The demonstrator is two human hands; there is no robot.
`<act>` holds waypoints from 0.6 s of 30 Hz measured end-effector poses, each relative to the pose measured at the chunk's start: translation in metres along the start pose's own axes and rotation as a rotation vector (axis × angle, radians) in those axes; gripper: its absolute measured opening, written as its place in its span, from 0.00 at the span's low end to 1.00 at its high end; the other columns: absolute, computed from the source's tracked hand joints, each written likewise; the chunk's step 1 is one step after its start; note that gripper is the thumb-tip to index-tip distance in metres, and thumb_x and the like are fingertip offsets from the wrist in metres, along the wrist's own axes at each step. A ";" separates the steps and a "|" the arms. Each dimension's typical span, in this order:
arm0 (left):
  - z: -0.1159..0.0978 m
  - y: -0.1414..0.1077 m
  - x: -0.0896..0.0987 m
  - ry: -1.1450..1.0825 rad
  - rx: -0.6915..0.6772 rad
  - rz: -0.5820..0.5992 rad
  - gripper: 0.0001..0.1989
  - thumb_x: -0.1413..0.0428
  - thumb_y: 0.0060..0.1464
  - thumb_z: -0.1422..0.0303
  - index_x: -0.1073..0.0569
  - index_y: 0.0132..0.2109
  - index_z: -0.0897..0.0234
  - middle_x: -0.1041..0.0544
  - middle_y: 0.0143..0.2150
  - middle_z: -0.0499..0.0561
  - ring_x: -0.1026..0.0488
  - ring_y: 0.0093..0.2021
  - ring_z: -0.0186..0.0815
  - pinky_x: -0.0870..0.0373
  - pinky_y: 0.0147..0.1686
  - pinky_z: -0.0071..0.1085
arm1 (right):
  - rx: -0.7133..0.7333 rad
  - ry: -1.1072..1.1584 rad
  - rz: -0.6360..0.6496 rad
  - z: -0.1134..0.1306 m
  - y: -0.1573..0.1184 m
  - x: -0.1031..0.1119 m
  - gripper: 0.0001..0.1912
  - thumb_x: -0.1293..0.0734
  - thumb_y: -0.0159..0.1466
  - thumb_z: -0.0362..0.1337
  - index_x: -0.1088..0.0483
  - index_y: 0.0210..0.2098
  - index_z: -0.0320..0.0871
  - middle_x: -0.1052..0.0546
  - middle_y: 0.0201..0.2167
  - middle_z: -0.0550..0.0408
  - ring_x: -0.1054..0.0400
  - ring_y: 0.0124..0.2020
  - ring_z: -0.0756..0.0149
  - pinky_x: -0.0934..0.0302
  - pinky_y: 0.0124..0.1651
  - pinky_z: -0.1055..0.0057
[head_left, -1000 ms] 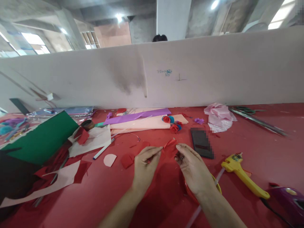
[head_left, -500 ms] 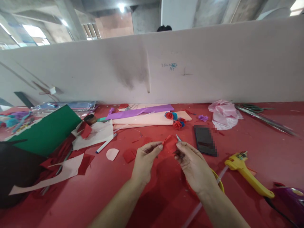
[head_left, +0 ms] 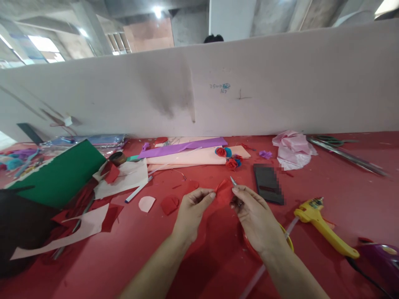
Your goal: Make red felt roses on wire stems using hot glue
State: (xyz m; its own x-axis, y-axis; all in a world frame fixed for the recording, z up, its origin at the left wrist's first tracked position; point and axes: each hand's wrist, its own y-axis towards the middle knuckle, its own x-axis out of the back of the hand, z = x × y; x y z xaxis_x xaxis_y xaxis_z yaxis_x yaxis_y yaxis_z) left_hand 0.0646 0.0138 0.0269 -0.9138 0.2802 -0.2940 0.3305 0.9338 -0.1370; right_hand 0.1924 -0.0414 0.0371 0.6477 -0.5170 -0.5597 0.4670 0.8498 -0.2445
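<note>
A piece of red paper [head_left: 223, 190] hangs between my two hands above the red table. The fingers of my left hand [head_left: 195, 207] pinch its left edge. My right hand [head_left: 254, 218] is closed around a small metal tool [head_left: 233, 181] whose pointed tip sticks up past the thumb; its fingers are at the right side of the paper. Red petal-shaped pieces [head_left: 170, 205] and a pale pink one [head_left: 146, 203] lie to the left of my left hand. Red and blue paper flowers [head_left: 232, 163] rest behind my hands.
A black phone [head_left: 268, 184], a yellow glue gun [head_left: 327, 228] and a pink crumpled wrap [head_left: 293, 149] are on the right. Paper scraps, a white pen [head_left: 139, 190] and a green board [head_left: 59, 174] lie left. A white partition [head_left: 140, 91] stands behind the table [head_left: 124, 257].
The red paper's left edge has tilted slightly between my hands. Both hands keep nearly the same place and grip, and the view has shifted a little.
</note>
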 end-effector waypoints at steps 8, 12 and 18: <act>0.002 0.001 0.000 -0.025 0.016 -0.007 0.08 0.34 0.40 0.66 0.20 0.30 0.64 0.25 0.27 0.47 0.36 0.28 0.27 0.40 0.30 0.24 | 0.010 -0.016 0.018 0.003 -0.001 -0.003 0.09 0.23 0.46 0.38 0.25 0.24 0.44 0.27 0.24 0.61 0.37 0.27 0.73 0.40 0.30 0.78; 0.001 0.000 0.000 -0.108 0.060 -0.013 0.09 0.32 0.36 0.68 0.20 0.28 0.64 0.25 0.26 0.47 0.34 0.28 0.27 0.39 0.31 0.24 | 0.011 -0.013 0.035 0.002 -0.001 -0.003 0.08 0.23 0.47 0.38 0.25 0.24 0.44 0.28 0.23 0.61 0.38 0.26 0.73 0.40 0.30 0.78; 0.003 0.000 0.002 -0.167 0.097 -0.001 0.09 0.31 0.34 0.69 0.21 0.27 0.64 0.25 0.26 0.47 0.34 0.28 0.26 0.39 0.32 0.24 | -0.004 -0.016 0.021 0.001 -0.001 -0.001 0.07 0.24 0.47 0.37 0.24 0.25 0.45 0.27 0.24 0.61 0.38 0.28 0.72 0.40 0.32 0.77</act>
State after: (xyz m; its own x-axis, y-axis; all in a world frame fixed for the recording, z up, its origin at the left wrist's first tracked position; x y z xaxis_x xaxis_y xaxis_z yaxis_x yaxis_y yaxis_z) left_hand 0.0636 0.0138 0.0240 -0.8649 0.2306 -0.4458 0.3580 0.9059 -0.2260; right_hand 0.1914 -0.0418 0.0387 0.6670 -0.5008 -0.5516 0.4510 0.8607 -0.2361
